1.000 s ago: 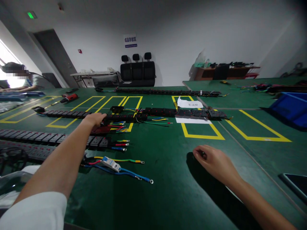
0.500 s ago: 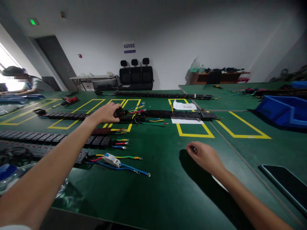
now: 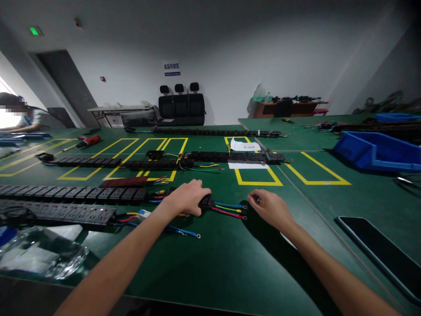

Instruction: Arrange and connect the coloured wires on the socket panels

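Observation:
My left hand (image 3: pixel 189 196) is closed around a small black socket-like block (image 3: pixel 206 202), mostly hidden by the fingers. From its right side come blue, yellow-green and red wires (image 3: pixel 228 210) tipped with metal ring terminals. Just right of those tips is my right hand (image 3: pixel 268 206), fingers curled in a pinch; whatever it may hold cannot be made out. Under and left of my left arm lie a black socket strip (image 3: pixel 72 192) and a grey socket strip (image 3: pixel 66 213), the grey one with wires and a white-blue breaker partly covered by my forearm.
Further back on the green table (image 3: pixel 210 272) lie more black strips (image 3: pixel 213 132) and a red power tool (image 3: pixel 88 141). A blue bin (image 3: pixel 371 151) and a phone (image 3: pixel 378 250) are at right, a plastic bottle (image 3: pixel 49 259) at left. Another person (image 3: pixel 29 116) sits far left.
My left hand has come from the back row toward me and to the right, bringing the black block with its wires near my right hand. The right hand keeps its curled shape.

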A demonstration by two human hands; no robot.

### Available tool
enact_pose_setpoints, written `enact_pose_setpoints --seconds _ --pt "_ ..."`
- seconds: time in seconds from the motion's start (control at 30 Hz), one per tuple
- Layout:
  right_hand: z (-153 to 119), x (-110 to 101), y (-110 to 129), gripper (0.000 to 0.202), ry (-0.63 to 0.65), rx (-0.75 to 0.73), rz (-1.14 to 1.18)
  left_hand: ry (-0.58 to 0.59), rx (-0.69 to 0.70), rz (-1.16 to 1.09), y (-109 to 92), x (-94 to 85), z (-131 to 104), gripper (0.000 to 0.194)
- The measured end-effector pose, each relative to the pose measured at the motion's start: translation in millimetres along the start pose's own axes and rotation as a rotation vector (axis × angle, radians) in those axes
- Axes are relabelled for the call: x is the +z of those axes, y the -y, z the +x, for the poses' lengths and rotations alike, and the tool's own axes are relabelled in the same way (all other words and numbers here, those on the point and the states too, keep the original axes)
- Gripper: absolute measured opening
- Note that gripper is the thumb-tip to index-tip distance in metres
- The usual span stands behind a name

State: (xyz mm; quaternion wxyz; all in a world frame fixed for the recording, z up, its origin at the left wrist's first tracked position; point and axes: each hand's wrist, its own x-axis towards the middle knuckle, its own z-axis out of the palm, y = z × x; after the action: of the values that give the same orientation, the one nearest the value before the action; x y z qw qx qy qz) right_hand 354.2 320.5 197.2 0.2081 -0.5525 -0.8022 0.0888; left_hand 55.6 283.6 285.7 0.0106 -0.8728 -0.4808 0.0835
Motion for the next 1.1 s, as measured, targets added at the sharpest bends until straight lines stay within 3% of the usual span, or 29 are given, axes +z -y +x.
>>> enact_pose_setpoints --seconds 0.43,0.73,1.1 --pt "-9 0 15 0.021 0.093 -0.041 0.007 -0.295 0.045 -0.193 -2 55.0 -12 0.068" --pt "-13 2 14 0.023 0.128 -0.063 -0.038 -0.299 0.053 -0.167 -5 59.8 -17 0.069" --pt "-16 1 21 0.021 -0.027 -0.096 0.129 -0.282 0.025 -0.127 -8 62.1 -17 0.068"
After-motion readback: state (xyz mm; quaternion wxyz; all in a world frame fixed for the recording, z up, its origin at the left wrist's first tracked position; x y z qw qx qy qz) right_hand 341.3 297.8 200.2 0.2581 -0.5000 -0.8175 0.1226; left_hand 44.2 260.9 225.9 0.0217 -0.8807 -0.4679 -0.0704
